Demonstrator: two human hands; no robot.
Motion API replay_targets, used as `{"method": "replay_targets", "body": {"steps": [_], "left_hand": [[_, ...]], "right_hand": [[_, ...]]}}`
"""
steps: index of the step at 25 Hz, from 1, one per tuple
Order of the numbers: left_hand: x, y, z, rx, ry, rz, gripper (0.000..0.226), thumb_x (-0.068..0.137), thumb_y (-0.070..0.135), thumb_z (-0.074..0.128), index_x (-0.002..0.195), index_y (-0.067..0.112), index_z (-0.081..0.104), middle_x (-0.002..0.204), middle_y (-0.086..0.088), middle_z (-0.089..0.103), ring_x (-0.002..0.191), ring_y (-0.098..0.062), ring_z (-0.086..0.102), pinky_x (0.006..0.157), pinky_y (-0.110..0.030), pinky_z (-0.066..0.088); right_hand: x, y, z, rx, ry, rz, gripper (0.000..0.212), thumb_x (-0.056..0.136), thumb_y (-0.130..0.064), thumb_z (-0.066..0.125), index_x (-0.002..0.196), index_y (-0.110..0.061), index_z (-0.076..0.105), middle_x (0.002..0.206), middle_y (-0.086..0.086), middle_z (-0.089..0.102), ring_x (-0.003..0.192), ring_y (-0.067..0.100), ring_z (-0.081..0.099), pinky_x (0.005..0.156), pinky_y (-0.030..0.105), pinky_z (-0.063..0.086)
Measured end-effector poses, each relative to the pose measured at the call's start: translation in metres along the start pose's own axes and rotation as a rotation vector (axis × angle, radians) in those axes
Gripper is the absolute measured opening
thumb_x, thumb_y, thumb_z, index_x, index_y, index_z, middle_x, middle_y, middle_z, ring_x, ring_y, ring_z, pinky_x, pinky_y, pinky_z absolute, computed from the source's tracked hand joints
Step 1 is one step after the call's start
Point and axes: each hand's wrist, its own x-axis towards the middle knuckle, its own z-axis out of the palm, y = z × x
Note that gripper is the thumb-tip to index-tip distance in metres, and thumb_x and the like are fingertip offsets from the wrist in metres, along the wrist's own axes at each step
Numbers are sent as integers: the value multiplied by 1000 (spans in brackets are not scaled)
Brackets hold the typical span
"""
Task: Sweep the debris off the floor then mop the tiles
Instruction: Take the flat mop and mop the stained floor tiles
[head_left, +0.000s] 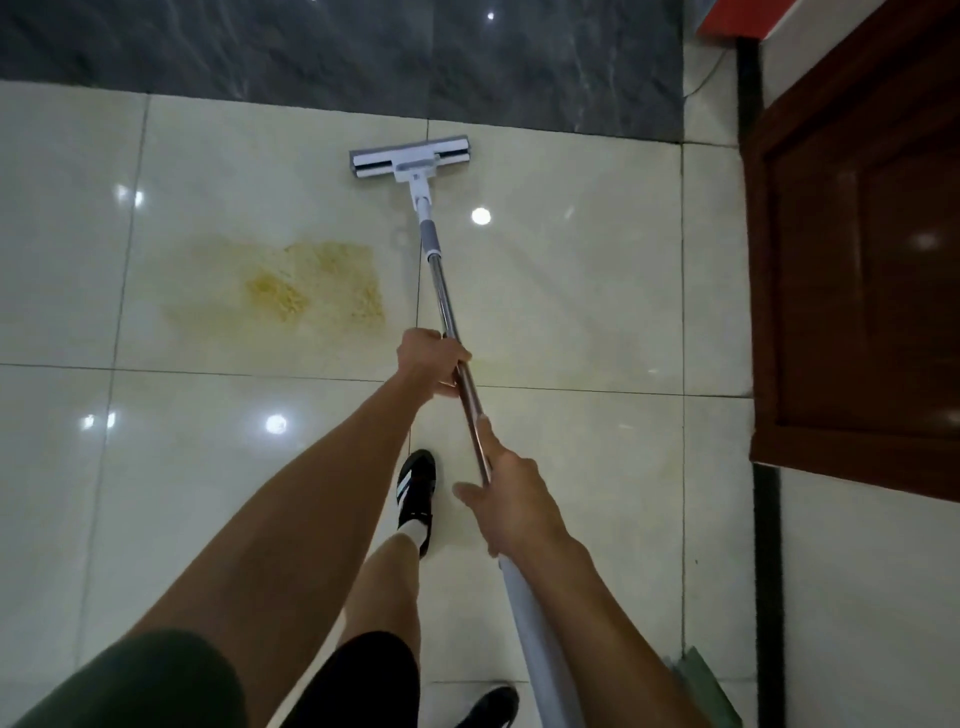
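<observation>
A flat mop with a white and grey head (410, 157) rests on the cream floor tiles (571, 291), close to the dark grey strip at the far side. Its metal pole (447, 306) runs back toward me. My left hand (431, 364) grips the pole at mid length. My right hand (511, 501) holds the pole lower down, index finger laid along it, just above the white handle section (530, 613). A yellowish smeared stain with crumbly debris (311, 291) lies on the tile left of the pole.
A dark grey marbled strip (337, 52) borders the far side of the tiles. A brown wooden door (857, 260) stands at the right, with a white wall and black edging (769, 571) below it. My feet in black shoes (415, 488) stand under the pole.
</observation>
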Motion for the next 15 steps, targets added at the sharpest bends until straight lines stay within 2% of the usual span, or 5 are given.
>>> {"method": "replay_targets", "body": {"steps": [2,5,11,13,15], "left_hand": [[-7,0,11,-4,-24,-19,18,78,-3,76,94,-3,68,87,-21,70,65,-34,72,52,-44,61],[-26,-15,35,-35,-35,-14,19,80,-2,75,98,-3,68,84,-19,68,65,-31,70,52,-41,61],[-88,-73,100,-104,12,-12,17,83,0,73,97,-8,67,87,-21,69,66,-31,70,48,-34,58],[-115,-108,129,-131,38,-56,16,83,0,73,97,-6,67,91,-22,70,69,-32,71,51,-37,60],[-148,-144,162,-172,42,-88,17,84,0,73,99,-6,66,90,-21,68,70,-34,71,55,-41,61]], "right_hand": [[-5,13,-10,-32,-36,29,86,95,-13,55,152,-50,4,105,9,63,77,26,68,67,39,63],[-18,40,-25,-62,-58,7,88,91,-4,49,153,-49,5,99,10,60,74,26,65,66,39,62],[-65,137,-50,-146,-101,-179,85,92,-6,51,156,-41,6,99,10,61,74,23,66,67,36,61],[-88,181,-56,-196,-143,-220,86,92,-5,51,156,-38,5,90,5,60,69,17,63,64,29,59],[-118,224,-65,-261,-197,-224,86,92,-4,49,157,-37,4,87,4,58,72,15,61,66,28,56]]}}
